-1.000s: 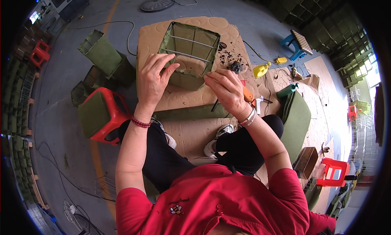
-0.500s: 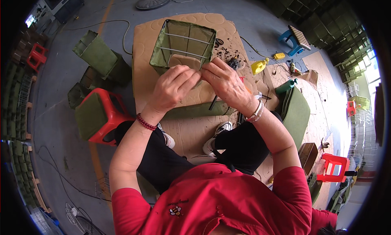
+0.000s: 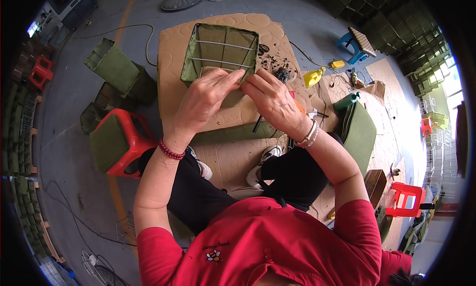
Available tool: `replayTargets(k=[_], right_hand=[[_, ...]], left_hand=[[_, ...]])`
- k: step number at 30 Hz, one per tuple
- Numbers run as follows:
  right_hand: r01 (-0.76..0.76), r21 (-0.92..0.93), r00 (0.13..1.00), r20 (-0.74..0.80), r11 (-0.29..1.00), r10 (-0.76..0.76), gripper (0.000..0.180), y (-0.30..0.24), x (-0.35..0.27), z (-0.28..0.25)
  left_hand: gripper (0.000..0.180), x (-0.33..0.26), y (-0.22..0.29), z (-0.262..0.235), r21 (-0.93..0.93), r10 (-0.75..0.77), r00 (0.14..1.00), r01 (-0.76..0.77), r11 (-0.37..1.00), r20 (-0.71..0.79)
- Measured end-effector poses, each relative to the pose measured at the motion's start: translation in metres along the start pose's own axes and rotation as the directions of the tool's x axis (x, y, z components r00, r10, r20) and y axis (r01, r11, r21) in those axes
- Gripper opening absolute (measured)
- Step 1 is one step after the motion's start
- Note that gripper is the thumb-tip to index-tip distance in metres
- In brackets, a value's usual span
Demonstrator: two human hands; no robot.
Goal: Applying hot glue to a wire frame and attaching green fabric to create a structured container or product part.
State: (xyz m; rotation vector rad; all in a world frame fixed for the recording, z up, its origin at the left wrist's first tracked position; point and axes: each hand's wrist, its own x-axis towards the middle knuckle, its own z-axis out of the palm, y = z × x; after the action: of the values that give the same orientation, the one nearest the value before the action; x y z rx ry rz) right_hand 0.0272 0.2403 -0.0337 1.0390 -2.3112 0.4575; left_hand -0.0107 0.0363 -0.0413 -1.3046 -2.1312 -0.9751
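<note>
Both hands, left hand [image 3: 206, 95] and right hand [image 3: 270, 95], pinch the near rim of the green fabric box [image 3: 220, 55] at the tabletop's [image 3: 171, 48] middle; it looks light, soft-walled, wire-stiffened, best held by the rim.

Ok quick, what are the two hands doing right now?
Left hand: fingers pinched shut on the near rim of the green fabric box.
Right hand: pinched shut on the same rim.

Workshop or small factory floor: bare grey concrete floor [image 3: 69, 152] with a low cardboard-covered work table [image 3: 173, 48] at 12 o'clock. Stacks of green fabric boxes [image 3: 111, 68] at 10 o'clock, more piled at 1–2 o'clock. Plastic stools [image 3: 119, 142], loose cables [image 3: 134, 28], and a fan base [image 3: 181, 1] at 12 o'clock.
</note>
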Motion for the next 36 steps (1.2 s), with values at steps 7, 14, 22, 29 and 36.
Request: replayTargets(k=[7, 14, 22, 29, 36], right_hand=[[-0.007, 0.017, 0.992, 0.123, 1.000, 0.005, 0.019, -0.001, 0.003, -0.007], [-0.013, -0.126, 0.999, 0.042, 0.992, 0.019, 0.014, -0.017, -0.004, 0.007], [0.003, -0.109, 0.994, 0.112, 0.994, 0.010, 0.013, -0.010, 0.001, 0.001], [0.027, -0.160, 1.000, 0.005, 0.987, -0.027, 0.014, -0.033, 0.008, 0.014], [0.059, -0.090, 0.996, 0.078, 0.994, -0.052, 0.015, -0.021, 0.010, 0.017]], left_hand=[[0.049, -0.016, 0.006, -0.005, 0.149, 0.054, 0.979, -0.025, 0.989, -0.197], [0.055, -0.020, 0.001, 0.000, 0.120, -0.036, 0.999, 0.035, 0.992, 0.008], [0.059, -0.018, 0.009, -0.022, 0.065, 0.042, 0.979, -0.030, 0.997, -0.198], [0.065, -0.028, 0.003, -0.011, 0.166, -0.062, 0.997, 0.053, 0.985, 0.052], [0.071, -0.023, 0.016, -0.038, 0.091, -0.066, 0.985, 0.082, 0.992, -0.160]])
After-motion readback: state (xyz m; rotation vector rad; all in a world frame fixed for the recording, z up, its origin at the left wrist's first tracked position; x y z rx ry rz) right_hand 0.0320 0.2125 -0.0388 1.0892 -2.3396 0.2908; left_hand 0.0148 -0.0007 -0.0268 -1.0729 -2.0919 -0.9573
